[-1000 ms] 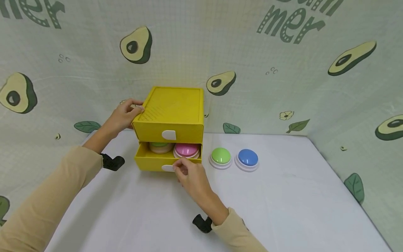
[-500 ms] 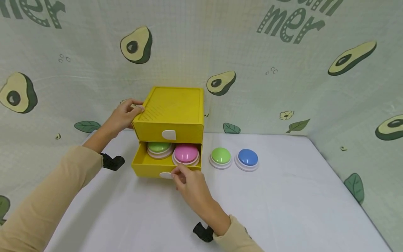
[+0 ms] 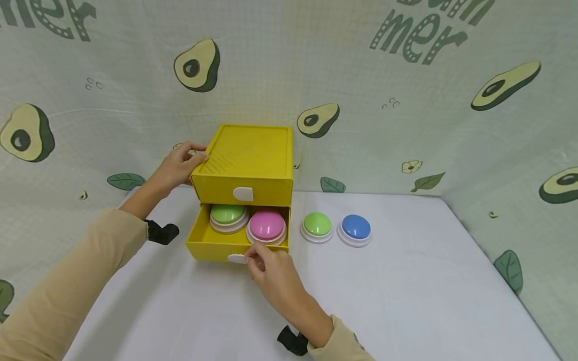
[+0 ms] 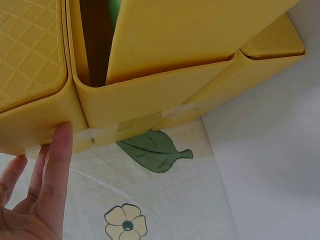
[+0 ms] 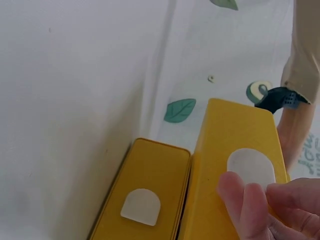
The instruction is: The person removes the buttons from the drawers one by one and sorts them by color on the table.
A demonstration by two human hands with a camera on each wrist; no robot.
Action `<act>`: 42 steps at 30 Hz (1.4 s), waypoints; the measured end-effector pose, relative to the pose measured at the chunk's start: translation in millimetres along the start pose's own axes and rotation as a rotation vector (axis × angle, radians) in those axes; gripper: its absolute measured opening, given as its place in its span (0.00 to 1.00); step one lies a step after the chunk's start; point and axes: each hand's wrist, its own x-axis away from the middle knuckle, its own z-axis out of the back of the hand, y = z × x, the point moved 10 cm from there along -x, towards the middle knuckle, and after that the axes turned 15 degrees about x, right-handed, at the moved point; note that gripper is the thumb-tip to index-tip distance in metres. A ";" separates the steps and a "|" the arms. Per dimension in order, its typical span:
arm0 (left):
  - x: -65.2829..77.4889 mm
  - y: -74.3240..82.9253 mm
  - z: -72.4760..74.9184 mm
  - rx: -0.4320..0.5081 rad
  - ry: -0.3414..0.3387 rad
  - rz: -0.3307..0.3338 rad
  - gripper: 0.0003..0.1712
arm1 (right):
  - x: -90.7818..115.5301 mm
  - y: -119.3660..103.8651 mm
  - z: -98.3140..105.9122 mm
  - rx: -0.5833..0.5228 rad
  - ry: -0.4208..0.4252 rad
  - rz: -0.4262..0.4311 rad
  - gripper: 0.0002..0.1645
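Note:
A yellow drawer cabinet stands at the back of the table, its middle drawer pulled out. Inside this drawer sit a green-topped push button and a pink one, both on white bases. My right hand pinches the drawer's white pull tab between thumb and fingers. At the cabinet's upper left side rests my left hand; in the left wrist view its straight fingers touch the top tier's side wall.
To the right of the cabinet, another green button and a blue button lie on the white table. Below the pulled drawer, a bottom drawer is closed. An avocado-print cloth hangs behind.
My right hand has drawn the middle drawer out toward me, bringing the green and pink buttons into fuller view. My left hand has stayed on the cabinet.

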 end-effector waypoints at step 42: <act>-0.6 -0.2 -0.5 -0.003 -0.013 0.004 0.32 | 24.2 -19.8 8.6 0.121 0.069 0.118 0.03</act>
